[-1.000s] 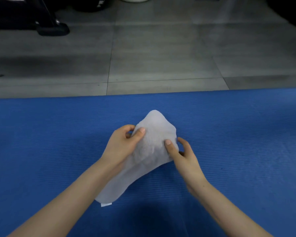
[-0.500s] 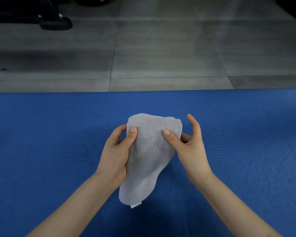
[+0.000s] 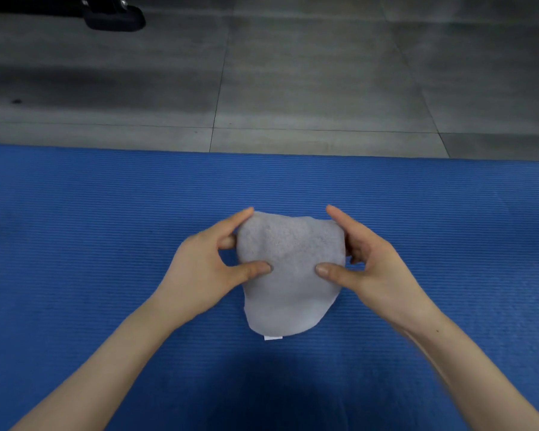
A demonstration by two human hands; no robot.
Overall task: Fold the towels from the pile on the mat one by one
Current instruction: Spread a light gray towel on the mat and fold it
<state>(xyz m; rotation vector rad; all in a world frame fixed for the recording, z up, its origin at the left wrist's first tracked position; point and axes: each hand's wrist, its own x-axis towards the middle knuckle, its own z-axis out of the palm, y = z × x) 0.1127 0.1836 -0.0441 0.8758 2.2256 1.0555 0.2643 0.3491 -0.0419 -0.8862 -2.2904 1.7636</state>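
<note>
Over the blue mat (image 3: 75, 244), the pale towel (image 3: 290, 284) now hangs opened out, left hand (image 3: 206, 275) and right hand (image 3: 380, 269) each pinching a side edge. Bunched a second ago, it's ready for folding. Its hem may touch the mat, hard to tell.

Small pale grey towel (image 3: 288, 275) held up over blue ribbed mat (image 3: 75, 244), between both hands. Left hand (image 3: 206, 269) pinches its left edge, thumb on the front, fingers behind. Right hand (image 3: 377, 269) pinches the right edge likewise. White tag (image 3: 273, 338) shows at the towel's lower edge. Grey tiled floor (image 3: 293, 73) beyond the mat; black wheeled base (image 3: 114, 18) at top left.
</note>
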